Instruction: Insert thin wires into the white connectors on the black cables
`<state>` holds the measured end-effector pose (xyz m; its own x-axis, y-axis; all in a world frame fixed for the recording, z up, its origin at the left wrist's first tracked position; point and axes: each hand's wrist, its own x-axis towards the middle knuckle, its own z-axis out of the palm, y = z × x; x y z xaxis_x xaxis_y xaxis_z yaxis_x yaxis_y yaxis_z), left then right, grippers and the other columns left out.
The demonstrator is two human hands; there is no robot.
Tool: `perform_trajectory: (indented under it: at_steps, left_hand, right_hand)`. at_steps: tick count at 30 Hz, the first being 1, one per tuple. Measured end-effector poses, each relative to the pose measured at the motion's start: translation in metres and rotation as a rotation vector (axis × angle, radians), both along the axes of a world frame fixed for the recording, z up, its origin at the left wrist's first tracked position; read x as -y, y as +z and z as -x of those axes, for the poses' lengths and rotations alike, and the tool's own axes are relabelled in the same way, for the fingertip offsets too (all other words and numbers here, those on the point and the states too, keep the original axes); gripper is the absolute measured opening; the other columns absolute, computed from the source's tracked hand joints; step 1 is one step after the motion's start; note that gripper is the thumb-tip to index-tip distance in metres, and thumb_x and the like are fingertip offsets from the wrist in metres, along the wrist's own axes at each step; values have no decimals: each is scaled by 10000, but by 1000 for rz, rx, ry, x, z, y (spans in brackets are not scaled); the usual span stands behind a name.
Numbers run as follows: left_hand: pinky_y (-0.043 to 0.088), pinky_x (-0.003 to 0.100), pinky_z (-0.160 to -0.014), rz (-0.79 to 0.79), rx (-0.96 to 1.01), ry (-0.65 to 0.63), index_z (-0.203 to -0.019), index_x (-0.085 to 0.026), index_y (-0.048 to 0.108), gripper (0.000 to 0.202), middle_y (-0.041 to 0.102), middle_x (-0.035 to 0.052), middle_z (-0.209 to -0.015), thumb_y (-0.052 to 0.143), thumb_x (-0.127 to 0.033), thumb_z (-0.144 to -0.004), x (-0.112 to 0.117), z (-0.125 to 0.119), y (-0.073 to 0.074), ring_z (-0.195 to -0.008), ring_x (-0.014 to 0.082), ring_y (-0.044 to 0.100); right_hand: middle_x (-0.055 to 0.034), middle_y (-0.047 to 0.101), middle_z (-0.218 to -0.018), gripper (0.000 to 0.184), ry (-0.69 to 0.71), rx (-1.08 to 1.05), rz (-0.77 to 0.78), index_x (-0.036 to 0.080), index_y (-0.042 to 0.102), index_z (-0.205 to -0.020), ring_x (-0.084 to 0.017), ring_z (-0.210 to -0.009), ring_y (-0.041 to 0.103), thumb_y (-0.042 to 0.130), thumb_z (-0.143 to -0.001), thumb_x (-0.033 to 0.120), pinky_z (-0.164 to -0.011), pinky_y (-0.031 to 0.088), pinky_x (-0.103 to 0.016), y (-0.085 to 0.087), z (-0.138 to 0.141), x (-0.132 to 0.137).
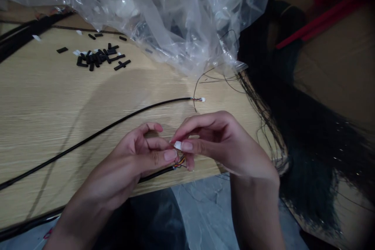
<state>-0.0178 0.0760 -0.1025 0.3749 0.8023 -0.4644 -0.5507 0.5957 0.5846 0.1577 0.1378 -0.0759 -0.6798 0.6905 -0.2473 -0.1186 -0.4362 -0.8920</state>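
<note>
My right hand [211, 136] pinches a small white connector [177, 145] between thumb and forefinger. Close against it, my left hand [146, 152] has thumb and forefinger pressed together on something thin, probably a wire, mostly hidden by the fingers. Just below the fingertips, the stripped end of a black cable [159, 173] shows loose coloured wires [181, 161]. A second black cable [125, 118] lies across the table beyond my hands. Its far end carries a white plug [202, 99] on short coloured wires.
Short black tubing pieces [99, 58] and white bits lie in a pile on the wooden table [43, 97]. Crumpled clear plastic bags [175, 15] cover the back. Bundled thin black wires [263, 113] hang along the right edge. More black cables [26, 35] lie at the far left.
</note>
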Motion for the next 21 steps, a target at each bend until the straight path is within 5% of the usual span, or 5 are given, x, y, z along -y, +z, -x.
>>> perform_trajectory:
  at_steps: [15, 21]
  left_hand:
    - [502, 196, -728, 72, 50, 7, -1000, -244, 494, 532, 746, -25, -787, 877, -154, -640, -3, 0, 2, -738, 109, 701]
    - [503, 215, -786, -65, -89, -33, -981, -246, 495, 336, 711, -15, -836, 775, -245, -794, 4, -4, -5, -804, 110, 668]
  right_hand:
    - [15, 732, -704, 121, 92, -18, 6, 148, 777, -821, -76, -569, 710, 734, -766, 49, -557, 591, -121, 4, -1, -7]
    - [1, 715, -686, 102, -27, -30, 97, 150, 760, -821, -91, -562, 666, 794, -726, 136, -486, 583, -163, -7, -2, 6]
